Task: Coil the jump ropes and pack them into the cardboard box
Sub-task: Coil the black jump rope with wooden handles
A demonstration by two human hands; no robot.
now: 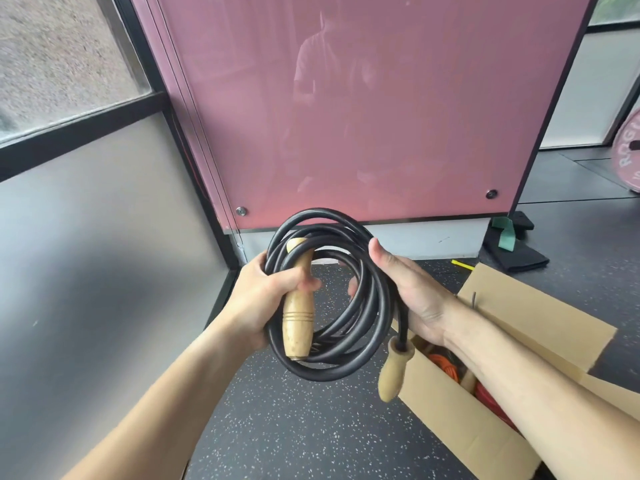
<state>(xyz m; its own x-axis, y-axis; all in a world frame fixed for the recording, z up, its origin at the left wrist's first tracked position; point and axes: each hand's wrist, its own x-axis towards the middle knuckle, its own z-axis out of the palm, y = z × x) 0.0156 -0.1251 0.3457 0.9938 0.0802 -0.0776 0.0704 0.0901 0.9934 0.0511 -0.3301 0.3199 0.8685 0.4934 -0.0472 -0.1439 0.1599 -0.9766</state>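
Fingers of left hand [264,299] and right hand [410,289] curl round opposite sides of jump rope [332,374]

We see a black jump rope [379,299] in the middle of the frame. Its handle [298,306] is light tan wood with thin darker rings round it. The second handle [391,375], lower down, is the same light tan. At the lower right the cardboard box [450,420] is plain brown, with an orange rope [445,367] and a red thing [491,401] inside. The floor [294,427] is dark grey with little white specks all over. The big panel [398,116] at the top is shiny pink. At the right we see a green band [504,233], a small yellow strip [462,265] and a pink round plate [628,157] with white letters.
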